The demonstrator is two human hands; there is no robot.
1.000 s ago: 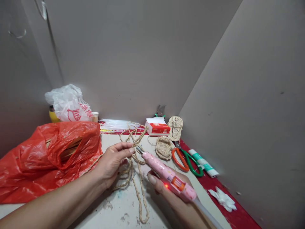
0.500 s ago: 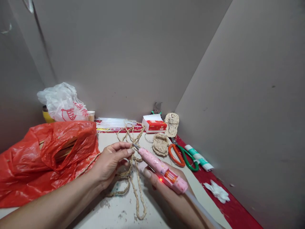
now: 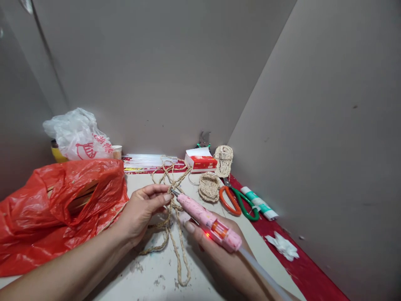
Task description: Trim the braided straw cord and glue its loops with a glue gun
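My left hand (image 3: 142,211) pinches a strand of braided jute rope (image 3: 175,246) between thumb and fingertips, just above the white table top (image 3: 156,276). The rope loops across the table under both hands. My right hand (image 3: 216,246) is wrapped round a pink hot-glue gun (image 3: 206,219) with a red light lit. A clear glue stick (image 3: 266,276) trails from the back of the gun. The gun's metal nozzle touches the rope right at my left fingertips.
A red plastic bag (image 3: 56,205) lies at the left, with a white bag (image 3: 78,136) behind it. By the back wall are clear glue sticks (image 3: 147,160), a red and white box (image 3: 200,161) and two woven jute pieces (image 3: 209,187). Orange and green scissors (image 3: 238,202) lie at the right.
Both hands and the glue gun drifted slightly left and up in view as the camera shifted. The nozzle stays at the rope by my left fingertips.
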